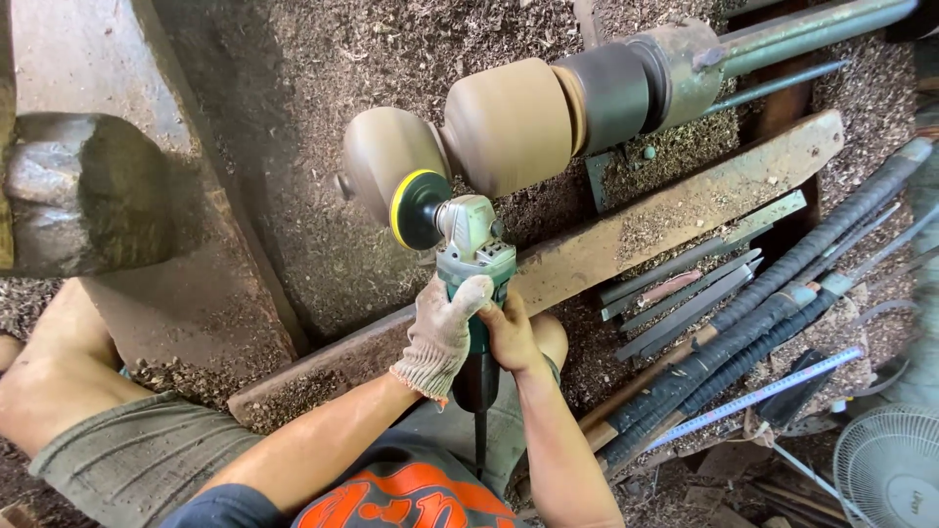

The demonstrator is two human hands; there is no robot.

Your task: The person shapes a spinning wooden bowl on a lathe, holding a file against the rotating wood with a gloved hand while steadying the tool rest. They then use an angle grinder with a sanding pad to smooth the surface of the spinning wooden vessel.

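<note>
A green and grey angle grinder [472, 256] with a yellow-rimmed sanding disc [416, 208] is pressed against a rounded wooden piece [383, 149] turning on a lathe. My left hand [442, 332], in a knitted work glove, wraps the grinder's body from the left. My right hand [511, 335], bare, grips the same handle from the right. A second, larger wooden bulge [509, 122] sits just right of the sanded part, fixed to the dark lathe chuck [611, 93].
A sawdust-covered wooden plank [675, 210] serves as a rest below the lathe. Several metal chisels and ribbed steel bars [743, 323] lie at right, with a measuring tape [773, 391] and a white fan [890, 464]. A big wooden block [88, 186] stands at left.
</note>
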